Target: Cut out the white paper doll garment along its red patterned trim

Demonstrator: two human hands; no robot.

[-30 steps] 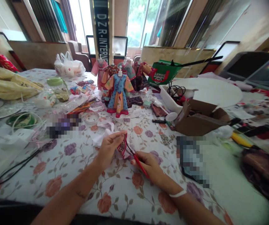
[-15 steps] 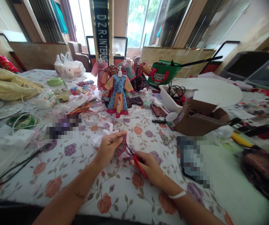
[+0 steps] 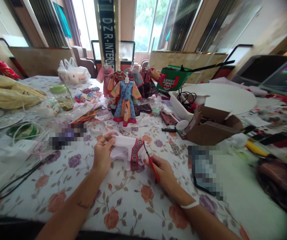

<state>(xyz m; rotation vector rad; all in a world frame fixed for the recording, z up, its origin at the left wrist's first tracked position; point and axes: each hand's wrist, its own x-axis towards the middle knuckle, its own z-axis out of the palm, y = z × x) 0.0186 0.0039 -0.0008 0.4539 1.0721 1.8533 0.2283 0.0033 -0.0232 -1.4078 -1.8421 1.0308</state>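
Between my hands is a piece of white sheer fabric (image 3: 122, 144) with a patterned red band along its right end. My left hand (image 3: 103, 151) pinches the fabric's left end between thumb and fingers. Red-handled scissors (image 3: 154, 169) are gripped in my right hand (image 3: 163, 171), with the dark blades pointing up and left by the banded edge. Whether the blades touch the cloth I cannot tell. Behind the fabric stands a small blue and orange doll dress (image 3: 125, 100) on a white stand, with several other doll garments (image 3: 106, 78) behind it.
A flowered tablecloth (image 3: 88, 196) covers the table. To the right are a cardboard box (image 3: 213, 128), a white bin (image 3: 180, 106) with cables, and a blurred-out flat item (image 3: 204, 170). A roll of tape (image 3: 97, 127), a glass jar (image 3: 63, 98) and a white power strip (image 3: 13, 156) are leftward.
My left hand has moved left from the banded edge to the fabric's other end, and the cloth is now spread out flatter. The scissors have shifted slightly right.
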